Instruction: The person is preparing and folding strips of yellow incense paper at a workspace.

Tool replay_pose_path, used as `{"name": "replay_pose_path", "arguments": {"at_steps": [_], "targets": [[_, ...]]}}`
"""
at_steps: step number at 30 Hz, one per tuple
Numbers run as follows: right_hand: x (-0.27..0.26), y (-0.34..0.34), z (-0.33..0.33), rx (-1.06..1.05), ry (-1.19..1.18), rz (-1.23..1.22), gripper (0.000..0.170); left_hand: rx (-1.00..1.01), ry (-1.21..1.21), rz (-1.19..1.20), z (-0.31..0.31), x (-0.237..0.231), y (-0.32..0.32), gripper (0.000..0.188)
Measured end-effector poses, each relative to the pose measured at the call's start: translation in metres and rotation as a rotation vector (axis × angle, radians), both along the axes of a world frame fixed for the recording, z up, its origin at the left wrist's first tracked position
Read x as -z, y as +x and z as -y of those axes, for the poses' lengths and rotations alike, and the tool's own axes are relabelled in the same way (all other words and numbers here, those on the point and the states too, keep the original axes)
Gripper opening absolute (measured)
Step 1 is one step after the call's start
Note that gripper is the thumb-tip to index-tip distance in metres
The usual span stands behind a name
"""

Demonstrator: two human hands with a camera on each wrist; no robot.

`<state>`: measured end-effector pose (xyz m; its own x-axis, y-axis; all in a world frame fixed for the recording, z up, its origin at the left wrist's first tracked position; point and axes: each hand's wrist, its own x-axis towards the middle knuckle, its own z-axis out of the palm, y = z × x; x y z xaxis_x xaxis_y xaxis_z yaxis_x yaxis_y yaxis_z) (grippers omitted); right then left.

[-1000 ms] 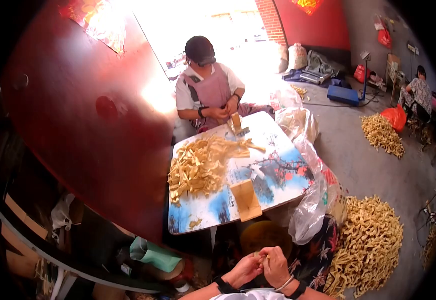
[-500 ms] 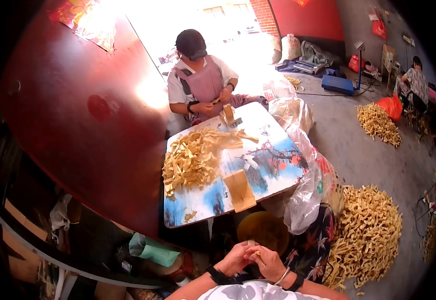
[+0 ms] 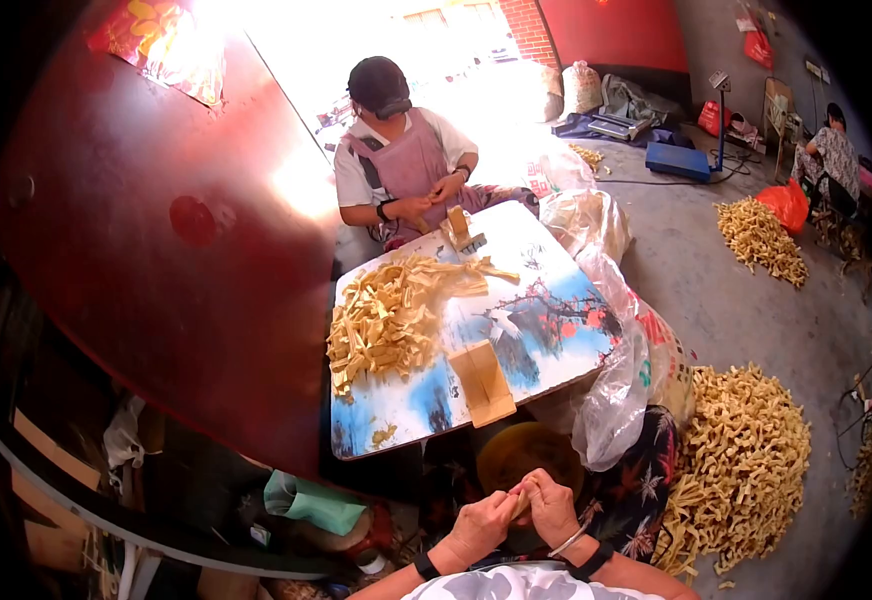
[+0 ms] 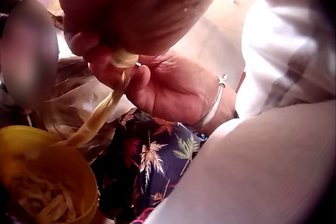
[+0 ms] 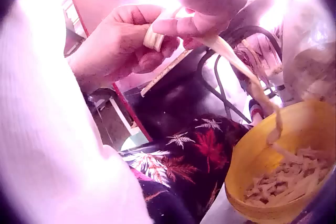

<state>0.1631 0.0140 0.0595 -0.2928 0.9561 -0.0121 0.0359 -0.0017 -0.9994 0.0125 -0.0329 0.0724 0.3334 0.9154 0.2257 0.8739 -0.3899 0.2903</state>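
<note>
In the head view my left hand (image 3: 481,527) and right hand (image 3: 554,512) meet at the fingertips over my lap. Between them both hands pinch a long, soft, pale yellow strip (image 4: 100,115). One part of it is coiled into a small loop (image 5: 154,39) at the left fingers. The strip's long tail (image 5: 252,79) hangs from the right fingers down to a yellow tub (image 5: 237,195). More cut strips (image 5: 294,179) lie inside that tub. From the left wrist view, the left palm hides part of the grip.
Ahead stands a painted table (image 3: 546,340) with a heap of yellow strips (image 3: 386,320) and a wooden piece (image 3: 483,383). Another person (image 3: 406,160) sits across it. To the right are a plastic bag (image 3: 611,410) and a large pile of short knotted pieces (image 3: 741,470) on the floor.
The view shifted first. My hands, earlier bunched close together, are now raised at the fingertips with the wrists wider apart, still holding the strip. The person across keeps handling something small.
</note>
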Motion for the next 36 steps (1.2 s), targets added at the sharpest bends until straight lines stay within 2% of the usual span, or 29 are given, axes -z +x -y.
{"name": "replay_pose_path", "arguments": {"at_steps": [2, 8, 12, 14, 18, 20, 22, 24, 27, 30, 33, 34, 36], "targets": [[0.017, -0.002, -0.003, 0.039, -0.054, 0.016, 0.019, -0.040, 0.015, 0.046, -0.003, -0.001, 0.002, 0.030], [0.018, 0.000, -0.006, -0.070, -0.383, -0.070, 0.021, -0.051, 0.108, 0.229, -0.011, -0.012, 0.013, 0.038], [0.038, -0.005, -0.008, -0.049, -0.267, -0.076, 0.019, -0.021, 0.160, 0.254, -0.017, -0.007, 0.014, 0.033], [0.047, -0.004, -0.009, -0.077, -0.268, -0.077, 0.019, -0.113, 0.067, 0.256, -0.016, -0.001, 0.013, 0.027], [0.024, 0.008, -0.014, -0.223, -0.311, -0.018, 0.021, -0.237, -0.068, 0.213, -0.021, 0.011, 0.005, 0.019], [0.027, 0.008, -0.020, -0.253, -0.234, 0.039, 0.023, -0.271, -0.132, 0.405, -0.024, 0.015, 0.006, 0.017], [0.052, 0.006, -0.022, -0.203, -0.163, 0.048, 0.022, -0.290, -0.195, 0.589, -0.027, 0.011, 0.011, 0.014], [0.060, 0.011, -0.022, -0.161, -0.047, 0.110, 0.022, -0.269, -0.216, 0.617, -0.028, 0.011, 0.011, 0.014], [0.052, 0.013, -0.013, -0.213, -0.412, -0.216, 0.023, -0.291, -0.239, 0.617, -0.025, 0.021, 0.009, 0.017], [0.045, 0.015, -0.018, -0.175, -0.595, -0.398, 0.024, -0.386, -0.264, 0.673, -0.029, 0.022, 0.014, 0.014], [0.047, 0.018, -0.022, -0.109, -0.478, -0.234, 0.023, -0.444, -0.538, 0.914, -0.026, 0.018, 0.017, 0.012], [0.045, 0.015, -0.019, -0.102, -0.349, -0.149, 0.021, -0.385, -0.497, 0.997, -0.025, 0.017, 0.022, 0.012], [0.027, 0.014, -0.018, -0.114, -0.160, 0.021, 0.020, -0.366, -0.360, 0.901, -0.022, 0.015, 0.021, 0.011]]}}
